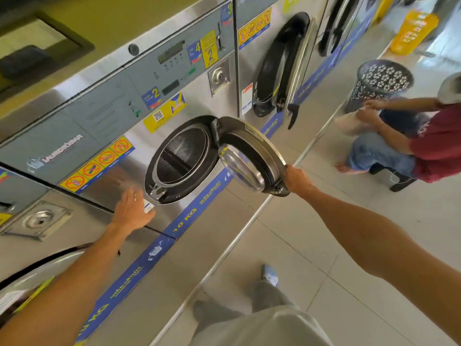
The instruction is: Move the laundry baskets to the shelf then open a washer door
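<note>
Left hand (132,211): fingers spread and released, palm at the steel front of the washer (189,96), just left of the opening.
Right hand (296,181): fingers clenched on the outer rim of the washer door (252,156).
Washer door: swung wide open to the right; perforated drum (183,153) exposed.
Laundry baskets: dark basket (381,83) beside a crouching person (409,143); yellow basket (414,31) farther off on the floor.

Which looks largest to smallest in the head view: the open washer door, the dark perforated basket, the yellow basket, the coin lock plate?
1. open washer door, held at its edge by the right hand
2. dark perforated basket
3. yellow basket, close to the dark one and farther away, so unsure
4. coin lock plate
</note>
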